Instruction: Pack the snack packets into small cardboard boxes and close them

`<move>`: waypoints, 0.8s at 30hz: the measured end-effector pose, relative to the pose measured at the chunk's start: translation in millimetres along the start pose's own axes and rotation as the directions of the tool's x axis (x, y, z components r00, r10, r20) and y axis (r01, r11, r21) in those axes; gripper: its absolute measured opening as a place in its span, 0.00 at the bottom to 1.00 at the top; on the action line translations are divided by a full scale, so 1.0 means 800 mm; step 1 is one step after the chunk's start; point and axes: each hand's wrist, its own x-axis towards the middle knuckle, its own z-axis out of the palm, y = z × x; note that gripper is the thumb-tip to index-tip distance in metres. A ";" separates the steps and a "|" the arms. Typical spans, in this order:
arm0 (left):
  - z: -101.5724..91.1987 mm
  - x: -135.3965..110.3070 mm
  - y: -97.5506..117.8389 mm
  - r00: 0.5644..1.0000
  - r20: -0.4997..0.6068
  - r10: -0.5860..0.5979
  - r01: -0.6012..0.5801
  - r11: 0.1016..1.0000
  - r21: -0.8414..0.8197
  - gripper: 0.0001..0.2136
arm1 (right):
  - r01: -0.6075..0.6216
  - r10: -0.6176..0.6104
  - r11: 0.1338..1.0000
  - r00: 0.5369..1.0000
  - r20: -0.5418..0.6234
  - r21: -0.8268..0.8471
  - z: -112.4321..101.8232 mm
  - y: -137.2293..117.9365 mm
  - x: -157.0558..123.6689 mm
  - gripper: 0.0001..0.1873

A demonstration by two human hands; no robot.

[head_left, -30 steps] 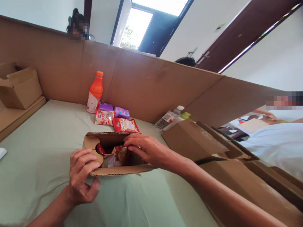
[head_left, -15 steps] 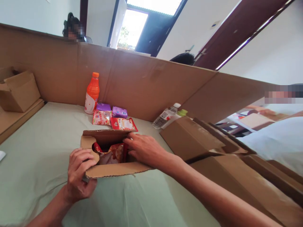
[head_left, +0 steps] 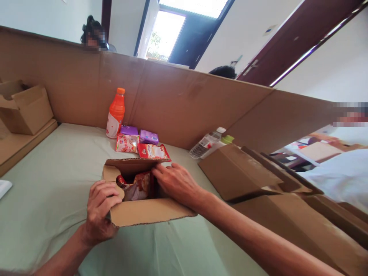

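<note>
The left grip [head_left: 101, 209] is closed on the left end of the box [head_left: 133, 166], its fingers laid over the end flap [head_left: 111, 173]. The right grip [head_left: 178, 186] is sunk into the box's right end; its fingertips are hidden, so whether anything is pinched cannot be told. The packet [head_left: 139, 188] is held inside the box, just beside those fingers. Compared with a second ago, the near flap [head_left: 153, 213] is tipped further outward and the right fingers are set deeper, so the mouth seems to be widened and the packet made easier to reach. Just beyond the box, two bags [head_left: 155, 151] are laid on the desk [head_left: 77, 165], backed by purple packs [head_left: 148, 137]; the orange bottle [head_left: 116, 115] is stood upright beside them, before a cardboard wall [head_left: 178, 103].
</note>
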 end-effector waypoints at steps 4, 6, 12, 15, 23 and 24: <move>0.001 -0.005 0.002 1.000 -0.011 -0.025 0.025 1.000 0.009 0.09 | -0.086 0.139 0.976 0.953 -0.269 0.198 0.013 0.017 -0.015 0.16; 0.001 -0.007 0.002 0.998 -0.032 -0.048 0.049 0.998 0.030 0.10 | -0.043 0.159 0.942 0.932 -0.327 0.334 0.017 0.024 -0.023 0.16; -0.001 -0.007 -0.002 1.000 0.012 -0.026 0.026 1.000 -0.013 0.14 | 0.041 0.297 0.727 0.881 -0.367 0.686 0.013 0.037 -0.055 0.21; -0.001 -0.008 -0.004 0.996 -0.008 -0.090 0.090 0.996 -0.023 0.16 | 0.092 0.334 0.628 0.865 -0.374 0.773 0.018 0.041 -0.071 0.19; 0.009 -0.017 -0.006 0.981 -0.090 -0.174 0.172 0.985 -0.019 0.22 | 0.132 0.428 0.624 0.767 -0.478 0.770 0.031 0.030 -0.064 0.17; 0.010 -0.018 -0.007 0.979 -0.095 -0.182 0.180 0.983 -0.029 0.23 | 0.133 0.432 0.635 0.755 -0.493 0.761 0.029 0.030 -0.058 0.19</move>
